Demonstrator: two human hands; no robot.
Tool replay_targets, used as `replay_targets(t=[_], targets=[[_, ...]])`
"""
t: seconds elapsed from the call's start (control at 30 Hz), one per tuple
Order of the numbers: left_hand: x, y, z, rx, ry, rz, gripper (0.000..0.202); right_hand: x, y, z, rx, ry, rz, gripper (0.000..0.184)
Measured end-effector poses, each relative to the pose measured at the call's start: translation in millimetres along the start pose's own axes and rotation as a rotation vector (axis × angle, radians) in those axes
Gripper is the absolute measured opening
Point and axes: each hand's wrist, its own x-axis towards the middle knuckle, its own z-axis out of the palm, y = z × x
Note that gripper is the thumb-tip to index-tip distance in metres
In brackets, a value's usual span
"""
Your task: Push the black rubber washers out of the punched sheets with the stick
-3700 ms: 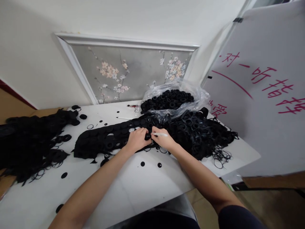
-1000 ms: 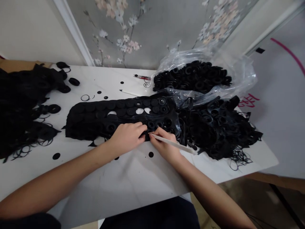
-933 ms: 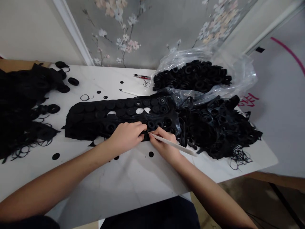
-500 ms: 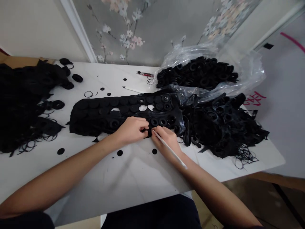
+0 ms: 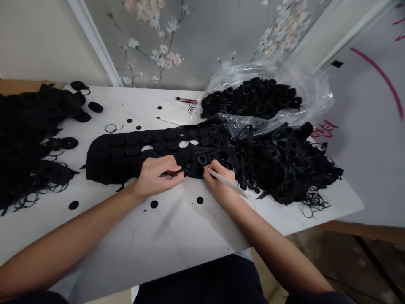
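1 white stick (image 5: 230,183) is pinched in the right hand (image 5: 219,186), by the near edge of the black sheet (image 5: 109,162), left of the tangled heap (image 5: 281,169); left hand (image 5: 153,176) curled, hold unclear. Probably picking, calling for steadiness.

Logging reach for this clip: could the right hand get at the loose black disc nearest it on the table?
Probably yes: the black disc lies uncovered on the white table, beside the right hand, though that hand holds a slim white tool.
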Motion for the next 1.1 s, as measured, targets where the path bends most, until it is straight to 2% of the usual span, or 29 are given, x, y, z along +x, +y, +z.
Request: replay_targets(t=[0.1, 0.13, 0.17, 0.2, 0.33, 0.37, 0.43, 0.5, 0.57, 0.63, 0.7, 0.77, 0.87, 0.97, 1.1], targets=[[2, 14, -22.9, -0.065, 0.164, 0.125, 0.016, 0, 0, -2, 0.106, 0.008, 0.086, 0.016], [4, 19, -29.6, -0.085, 0.152, 0.136, 0.017, 0, 1, -3, 0.148, 0.009, 0.102, 0.017], [7, 25, -34.8, -0.089, 0.085, 0.114, 0.015, 0, 2, -5, 0.197, 0.012, 0.115, 0.017], [8, 30, -38.0, -0.075, -0.038, 0.065, 0.012, 0, 3, -6, 0.252, 0.013, 0.128, 0.018], [9, 42, -36.1, 0.123, -0.815, -0.282, 0.011, 0, 6, -17, 0.449, 0.025, 0.199, 0.021], [8, 44, -34.8, 0.162, -0.942, -0.331, 0.012, 0, 5, -20, 0.478, 0.024, 0.218, 0.022], [7, 47, -35.2, 0.206, -1.068, -0.36, 0.017, -1, 2, -26, 0.513, 0.009, 0.252, 0.022], [8, 50, -40.1, 0.233, -1.126, -0.32, 0.019, -1, -5, -30, 0.532, -0.026, 0.275, 0.024], [11, 51, -47.5, 0.298, -1.168, -0.306, 0.021, 0, -15, -32, 0.556, -0.09, 0.257, 0.024], [13, 48, -54.9, 0.385, -1.143, -0.318, 0.026, 2, -26, -32, 0.583, -0.153, 0.212, 0.024], [11, 39, -62.1, 0.5, -1.033, -0.271, 0.029, 5, -36, -30, 0.61, -0.206, 0.176, 0.023], [4, 26, -69.9, 0.652, -0.916, -0.154, 0.027, 7, -44, -26, 0.618, -0.245, 0.164, 0.024], [-11, 11, -84.1, 0.814, -0.859, -0.058, 0.025, 8, -49, -17, 0.605, -0.313, 0.168, 0.023], [-25, 8, -99.1, 0.766, -0.869, -0.132, 0.029, 5, -48, -7, 0.64, -0.421, 0.171, 0.019], [-43, 21, -116.8, 0.622, -0.851, -0.341, 0.031, 2, -42, -2, 0.618, -0.487, 0.194, 0.017]])
